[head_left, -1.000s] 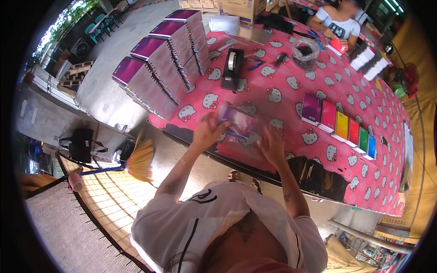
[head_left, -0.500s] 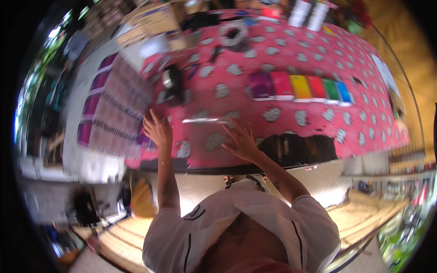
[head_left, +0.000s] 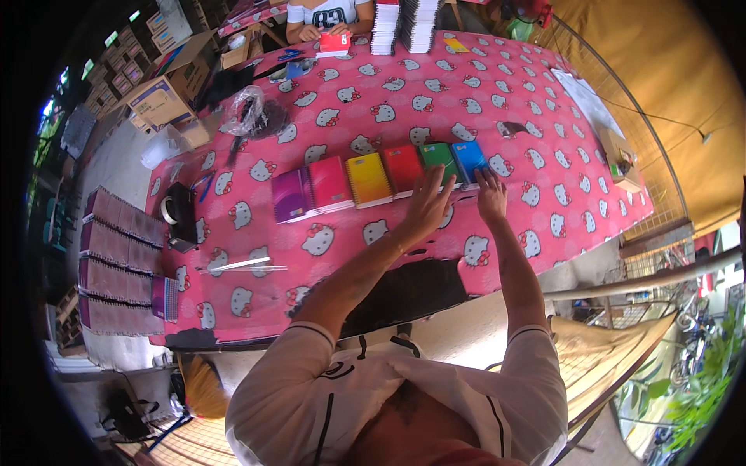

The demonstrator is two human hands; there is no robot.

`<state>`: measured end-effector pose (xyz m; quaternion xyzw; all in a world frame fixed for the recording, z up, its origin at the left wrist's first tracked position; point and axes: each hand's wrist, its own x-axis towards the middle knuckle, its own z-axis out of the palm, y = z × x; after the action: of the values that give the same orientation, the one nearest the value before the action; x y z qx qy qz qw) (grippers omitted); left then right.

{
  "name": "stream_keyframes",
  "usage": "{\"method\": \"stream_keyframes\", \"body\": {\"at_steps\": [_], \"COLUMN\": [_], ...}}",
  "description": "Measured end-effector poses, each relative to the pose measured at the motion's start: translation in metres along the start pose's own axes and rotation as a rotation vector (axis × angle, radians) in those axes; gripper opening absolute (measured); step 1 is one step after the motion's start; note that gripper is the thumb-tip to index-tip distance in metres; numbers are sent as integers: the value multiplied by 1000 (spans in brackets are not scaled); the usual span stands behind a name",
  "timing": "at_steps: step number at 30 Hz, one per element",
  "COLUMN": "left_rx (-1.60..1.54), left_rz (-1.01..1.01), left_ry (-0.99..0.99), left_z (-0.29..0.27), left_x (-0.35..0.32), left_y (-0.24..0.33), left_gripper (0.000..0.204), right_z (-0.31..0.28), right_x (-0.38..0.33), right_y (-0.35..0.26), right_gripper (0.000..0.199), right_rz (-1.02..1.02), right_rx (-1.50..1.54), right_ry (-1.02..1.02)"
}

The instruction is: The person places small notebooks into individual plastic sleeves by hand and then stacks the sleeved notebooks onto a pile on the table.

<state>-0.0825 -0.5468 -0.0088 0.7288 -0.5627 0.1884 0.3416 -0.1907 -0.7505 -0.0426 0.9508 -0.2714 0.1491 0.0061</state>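
Spiral notebooks lie in a row on the pink tablecloth, going left to right: purple (head_left: 291, 195), pink (head_left: 330, 185), yellow (head_left: 368, 179), red (head_left: 402, 169), green (head_left: 437, 161) and blue (head_left: 469, 158). My left hand (head_left: 427, 203) is open, its outstretched fingers over the near edge of the green notebook. At the near right corner of the blue notebook is my right hand (head_left: 491, 196), fingers apart and touching it. Whether its thumb goes under the blue notebook is hidden.
Stacks of purple spiral notebooks (head_left: 120, 260) stand at the left. A black device (head_left: 180, 217), clear plastic strips (head_left: 249, 265) and crumpled plastic wrap (head_left: 247, 113) lie closer in. Across the table, a person (head_left: 330, 19) handles a red notebook beside tall notebook stacks (head_left: 420, 27).
My view has swung to the right. Both hands have gone from the bare cloth near the plastic strips to the green and blue notebooks at the right end of the row.
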Motion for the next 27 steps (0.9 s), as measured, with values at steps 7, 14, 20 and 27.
{"method": "stream_keyframes", "body": {"at_steps": [7,14,20,27], "left_rx": [9,70,420,468], "left_rz": [-3,-438,-542,-472], "left_ry": [104,-221,-493,-101], "left_z": [-22,-98,-80,-157], "left_x": [30,-3,-56,-129], "left_y": [-2,51,-10,-72], "left_gripper": [29,27,35,40], "right_z": [-27,-3,-7,-38], "right_x": [-74,-108,11,-101], "right_y": [-5,-68,-115,-104], "right_gripper": [27,21,43,31], "right_rz": [-50,-69,-504,-760], "right_rx": [758,1080,446,442], "right_ry": [290,-32,265,-5]}}
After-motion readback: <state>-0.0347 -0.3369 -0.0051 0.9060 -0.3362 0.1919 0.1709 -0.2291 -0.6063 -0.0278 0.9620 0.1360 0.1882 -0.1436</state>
